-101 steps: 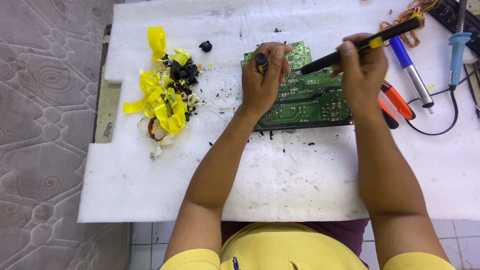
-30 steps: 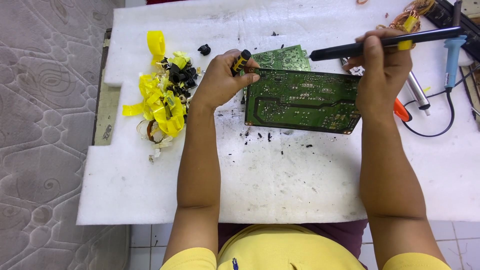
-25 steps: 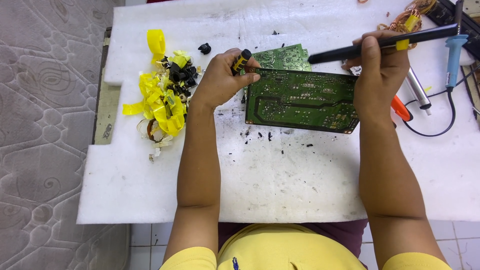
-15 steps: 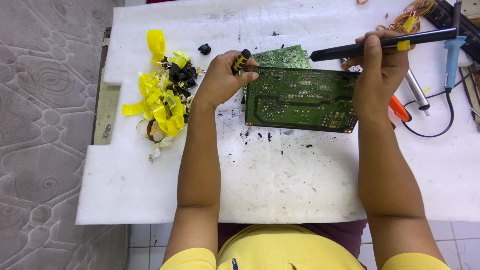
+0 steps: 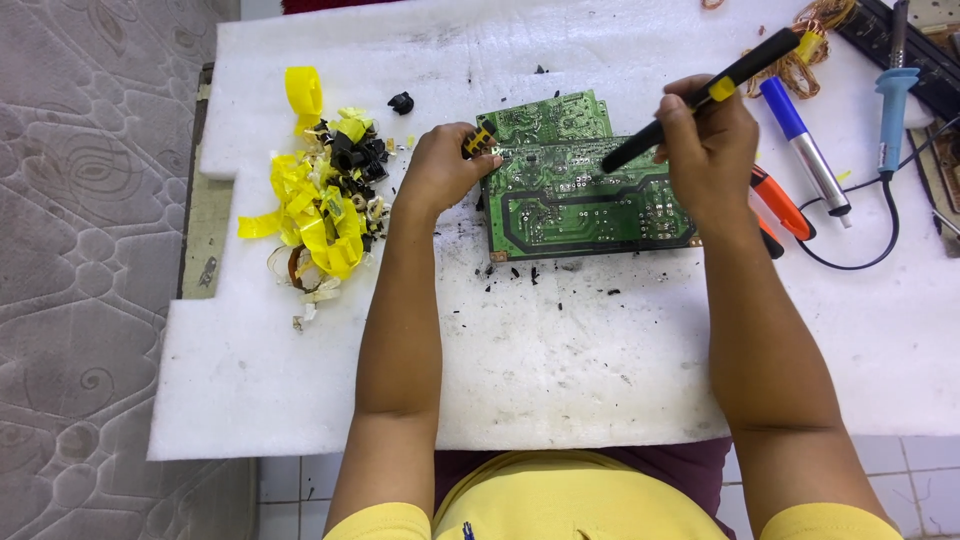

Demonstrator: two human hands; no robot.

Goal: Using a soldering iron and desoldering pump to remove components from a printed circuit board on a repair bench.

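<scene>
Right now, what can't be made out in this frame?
- Head view: the black tool tip where it meets the green circuit board; too small to tell contact.
- Small black-and-yellow part in the left hand; fingers cover most of it.
- Orange-handled tool; right hand hides part of it.

A white foam sheet (image 5: 560,360) served as the work surface, soiled with black debris. Near its centre lay a green circuit board (image 5: 585,205), solder side up, over a second green board (image 5: 555,115). Left of the board sat a heap of yellow tape scraps and black parts (image 5: 320,205). Right of the board lay orange-handled pliers (image 5: 780,205), a blue marker (image 5: 805,150) and a blue soldering iron (image 5: 893,110) with its black cord. Copper wire (image 5: 815,35) lay beyond the board's right end.
</scene>
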